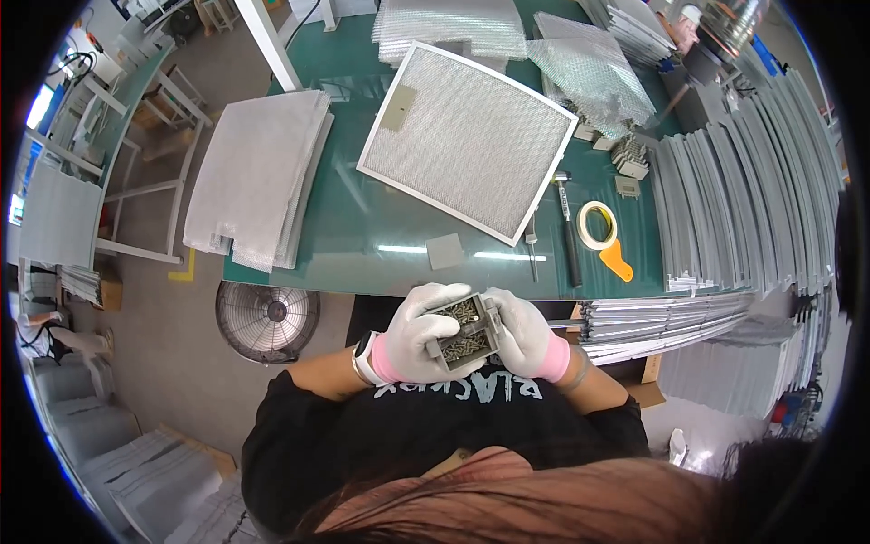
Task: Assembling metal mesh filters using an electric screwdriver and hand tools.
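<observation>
Gloved hands [415, 337] [526, 337] cradle a grey box [492, 339] — screws [466, 347] inside.

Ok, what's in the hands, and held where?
A small grey box of screws: the left hand grips its left side, thumb over the rim; the right hand is at its right side, exact grip unclear.

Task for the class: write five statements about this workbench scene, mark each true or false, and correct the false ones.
1. The left hand holds a box of screws. True.
2. The right hand is bare. False: it wears a glove.
3. The framed panel lies on the table. True.
4. The fan stands on the table. False: it is on the floor.
5. The hammer lies left of the tape. True.
</observation>
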`<action>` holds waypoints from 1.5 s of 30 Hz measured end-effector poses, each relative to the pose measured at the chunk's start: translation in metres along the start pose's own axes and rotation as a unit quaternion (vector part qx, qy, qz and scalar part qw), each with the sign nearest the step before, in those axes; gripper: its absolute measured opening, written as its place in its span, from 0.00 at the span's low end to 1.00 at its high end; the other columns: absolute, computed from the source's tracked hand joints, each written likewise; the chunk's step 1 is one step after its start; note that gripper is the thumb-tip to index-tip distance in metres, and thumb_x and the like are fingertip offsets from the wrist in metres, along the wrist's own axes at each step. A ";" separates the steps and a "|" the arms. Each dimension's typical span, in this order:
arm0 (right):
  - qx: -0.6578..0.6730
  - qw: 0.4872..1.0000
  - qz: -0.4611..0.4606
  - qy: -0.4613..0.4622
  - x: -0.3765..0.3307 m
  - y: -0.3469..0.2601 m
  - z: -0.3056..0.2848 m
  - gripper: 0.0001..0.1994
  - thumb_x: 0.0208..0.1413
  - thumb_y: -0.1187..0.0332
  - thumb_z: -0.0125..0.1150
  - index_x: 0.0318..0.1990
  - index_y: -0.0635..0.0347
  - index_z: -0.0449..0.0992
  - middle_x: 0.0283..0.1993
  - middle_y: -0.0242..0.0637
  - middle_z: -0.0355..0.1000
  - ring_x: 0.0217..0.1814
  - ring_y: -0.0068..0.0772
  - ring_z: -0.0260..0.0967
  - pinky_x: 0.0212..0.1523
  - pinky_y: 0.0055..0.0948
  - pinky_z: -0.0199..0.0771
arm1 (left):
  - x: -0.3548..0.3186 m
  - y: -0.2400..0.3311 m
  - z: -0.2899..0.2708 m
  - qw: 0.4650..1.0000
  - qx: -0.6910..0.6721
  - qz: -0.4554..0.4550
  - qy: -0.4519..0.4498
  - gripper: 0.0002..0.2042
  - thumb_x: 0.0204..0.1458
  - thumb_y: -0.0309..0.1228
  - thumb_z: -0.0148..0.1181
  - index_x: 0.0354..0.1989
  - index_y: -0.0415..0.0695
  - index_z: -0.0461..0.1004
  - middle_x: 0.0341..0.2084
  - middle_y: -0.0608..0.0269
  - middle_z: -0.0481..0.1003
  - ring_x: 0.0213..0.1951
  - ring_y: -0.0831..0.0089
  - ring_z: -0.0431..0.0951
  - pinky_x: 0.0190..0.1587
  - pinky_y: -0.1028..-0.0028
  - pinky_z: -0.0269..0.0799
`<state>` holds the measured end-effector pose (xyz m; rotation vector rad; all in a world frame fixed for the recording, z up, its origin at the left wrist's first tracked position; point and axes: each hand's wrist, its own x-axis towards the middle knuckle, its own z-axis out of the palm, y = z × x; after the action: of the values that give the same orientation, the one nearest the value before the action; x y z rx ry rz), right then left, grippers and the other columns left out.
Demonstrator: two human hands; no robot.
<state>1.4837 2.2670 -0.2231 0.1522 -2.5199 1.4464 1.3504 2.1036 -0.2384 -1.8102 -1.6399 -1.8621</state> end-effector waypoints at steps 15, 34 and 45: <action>-0.025 0.997 0.060 -0.027 -0.020 0.039 0.022 0.16 0.56 0.69 0.56 0.52 0.63 0.68 0.43 0.52 0.72 0.47 0.58 0.72 0.48 0.44 0.74 | -0.012 -0.010 0.013 0.998 -0.060 0.014 0.004 0.40 0.33 0.28 0.80 0.55 0.53 0.61 0.55 0.43 0.68 0.35 0.58 0.80 0.36 0.65 0.75; 0.001 0.997 0.049 0.061 -0.006 0.006 -0.005 0.15 0.59 0.74 0.50 0.54 0.66 0.68 0.45 0.50 0.71 0.46 0.52 0.72 0.49 0.40 0.73 | 0.007 -0.004 0.000 0.996 -0.041 -0.050 -0.069 0.49 0.31 0.34 0.81 0.65 0.44 0.56 0.56 0.41 0.70 0.49 0.49 0.78 0.51 0.59 0.75; -0.043 0.995 0.011 0.092 -0.001 0.012 0.000 0.21 0.59 0.77 0.53 0.60 0.65 0.66 0.49 0.50 0.70 0.49 0.51 0.70 0.53 0.39 0.72 | -0.004 -0.015 0.009 0.974 -0.195 -0.111 -0.030 0.50 0.34 0.34 0.83 0.67 0.43 0.55 0.65 0.37 0.60 0.68 0.52 0.62 0.68 0.58 0.58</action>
<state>1.4822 2.2733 -0.2332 -0.0232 -2.4353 1.2940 1.3478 2.1143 -0.2531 -1.8993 -1.6460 -2.3930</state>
